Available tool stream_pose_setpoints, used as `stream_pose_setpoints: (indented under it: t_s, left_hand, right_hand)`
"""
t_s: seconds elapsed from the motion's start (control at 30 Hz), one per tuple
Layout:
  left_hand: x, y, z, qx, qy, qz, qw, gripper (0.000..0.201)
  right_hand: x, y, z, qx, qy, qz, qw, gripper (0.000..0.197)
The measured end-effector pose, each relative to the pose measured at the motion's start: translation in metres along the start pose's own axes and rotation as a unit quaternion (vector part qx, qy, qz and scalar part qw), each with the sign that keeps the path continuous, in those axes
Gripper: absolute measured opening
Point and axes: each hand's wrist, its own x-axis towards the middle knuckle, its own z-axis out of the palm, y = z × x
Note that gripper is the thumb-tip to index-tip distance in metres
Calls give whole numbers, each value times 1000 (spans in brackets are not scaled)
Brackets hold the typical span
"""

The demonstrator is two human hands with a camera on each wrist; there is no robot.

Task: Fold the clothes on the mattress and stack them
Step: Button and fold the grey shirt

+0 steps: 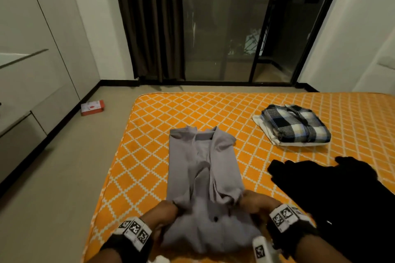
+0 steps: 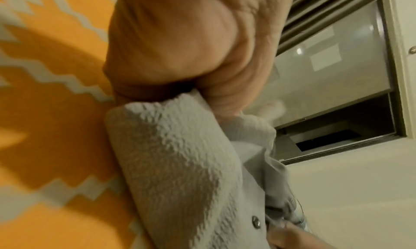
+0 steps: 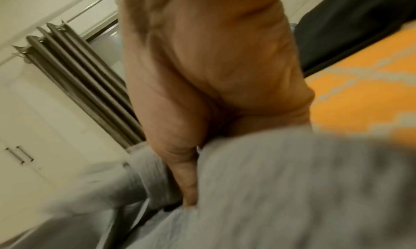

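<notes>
A grey buttoned shirt [image 1: 203,168] lies lengthwise on the orange patterned mattress [image 1: 149,126], sleeves folded in, collar at the far end. My left hand [image 1: 164,209] grips its near left edge and my right hand [image 1: 254,200] grips its near right edge, with the near part lifted and bunched towards me. In the left wrist view my left hand [image 2: 180,48] curls round the grey shirt [image 2: 175,163]. In the right wrist view my right hand [image 3: 213,85] pinches the grey shirt [image 3: 281,190]. A folded checked shirt [image 1: 297,125] lies on a folded white garment [image 1: 268,132] at the far right.
A crumpled black garment [image 1: 333,194] lies on the mattress right of the grey shirt. A red and white box [image 1: 92,108] sits on the floor beyond the mattress's left edge. Dark curtains [image 1: 149,21] and a glass sliding door [image 1: 235,23] stand behind. White cupboards [image 1: 32,49] line the left wall.
</notes>
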Motion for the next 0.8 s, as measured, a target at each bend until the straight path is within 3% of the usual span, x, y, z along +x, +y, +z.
stream_pose_setpoints:
  t_s: [0.07, 0.2, 0.3, 0.37, 0.5, 0.57, 0.63, 0.67, 0.73, 0.77, 0.8]
  left_hand:
    - [14, -12, 0, 91, 17, -6, 996, 34]
    - [13, -27, -11, 90, -1, -20, 996, 36]
    - [5, -39, -21, 45, -51, -15, 998, 51]
    - [-9, -36, -28, 78, -112, -3, 991, 53]
    - [-9, -38, -33, 124, -159, 29, 979, 45]
    - [-5, -37, -29, 50, -136, 20, 989, 30]
    - [3, -36, -23, -21, -62, 25, 998, 24]
    - [6, -36, -21, -45, -28, 35, 998, 26]
    - [6, -36, -20, -56, 13, 39, 998, 28]
    - [7, -39, -19, -55, 7, 40, 998, 31]
    - [7, -41, -21, -55, -11, 45, 997, 37]
  right_hand:
    - [10, 6, 10, 10, 42, 43, 998, 10]
    - [6, 3, 18, 66, 126, 77, 987, 26]
    - [-4, 2, 22, 21, 155, 93, 983, 33]
    - [-16, 7, 23, -13, 148, 101, 984, 33]
    - [-34, 19, 18, -57, 100, 72, 991, 24]
    - [-33, 12, 18, -39, 109, 3, 993, 28]
    - [-25, 4, 24, -39, 120, -63, 990, 56]
    - [-22, -1, 27, -42, 131, -88, 987, 56]
    - [-17, -2, 31, -47, 188, -116, 974, 31]
    - [-14, 1, 30, -37, 220, -120, 967, 26]
    - [-11, 2, 28, -1, 241, -107, 965, 33]
